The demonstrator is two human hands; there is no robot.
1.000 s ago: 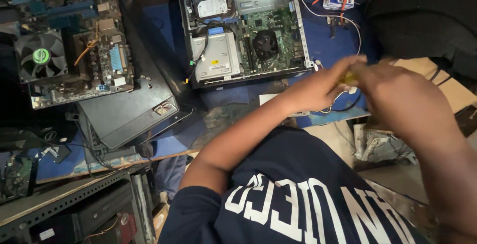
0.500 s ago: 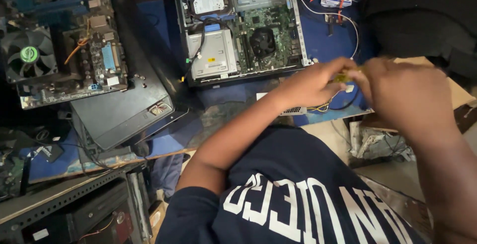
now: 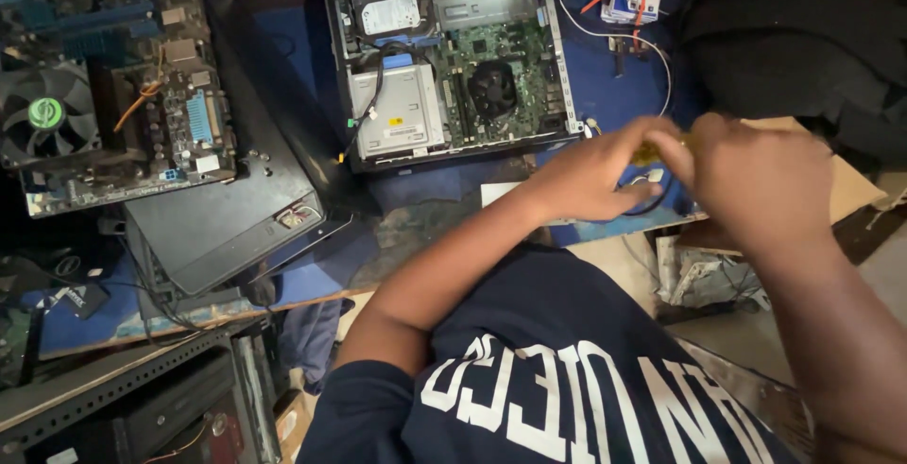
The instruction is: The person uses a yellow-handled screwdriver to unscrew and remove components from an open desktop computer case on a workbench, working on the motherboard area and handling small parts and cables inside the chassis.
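Over the blue table (image 3: 605,77), just below the open computer case (image 3: 449,58), a small yellow tool (image 3: 650,151) is clamped between the left hand (image 3: 590,176) and right hand (image 3: 756,185). It is best kept steady and gripped firmly.

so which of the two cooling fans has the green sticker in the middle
The fan on the bare motherboard at far left has the green centre. The other fan, inside the open computer case, is all black.

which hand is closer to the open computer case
Left. The left hand sits just below the lower right corner of the open computer case, gripping a small yellow item. The right hand is farther off to the right, also on that item.
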